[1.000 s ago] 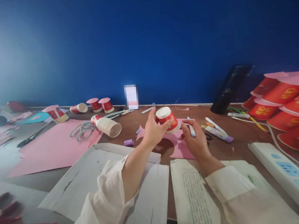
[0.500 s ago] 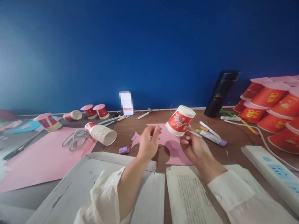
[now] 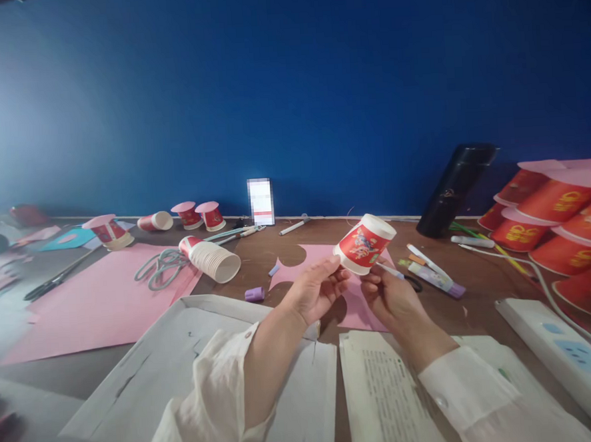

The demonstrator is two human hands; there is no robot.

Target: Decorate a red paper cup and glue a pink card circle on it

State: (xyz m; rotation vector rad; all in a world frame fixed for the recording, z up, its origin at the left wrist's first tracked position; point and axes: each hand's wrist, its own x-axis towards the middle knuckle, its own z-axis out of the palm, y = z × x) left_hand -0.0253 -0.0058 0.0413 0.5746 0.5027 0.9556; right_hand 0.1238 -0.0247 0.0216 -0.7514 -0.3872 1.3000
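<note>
A red and white paper cup (image 3: 365,243) is held up, tilted, its closed base towards the upper right and its rim towards the lower left. My left hand (image 3: 317,290) has its thumb at the rim, with curled fingers below it. My right hand (image 3: 393,302) pinches the rim from the right and also keeps a white marker (image 3: 391,270) between its fingers. Below the cup lies a pink paper sheet (image 3: 358,307) with round cutouts. A purple cap (image 3: 254,295) rests left of my hands.
Nested paper cups (image 3: 212,259) lie beside a grey cord (image 3: 161,269). Stacked red cups with pink discs (image 3: 559,198) stand at the right, near a black flask (image 3: 451,191) and a power strip (image 3: 564,351). A glue stick (image 3: 436,279), scissors (image 3: 53,279) and a phone (image 3: 261,203) are around.
The cup has passed from my left hand to my right, moved rightwards and turned to show its cartoon print. My left hand let go, then came back to its rim.
</note>
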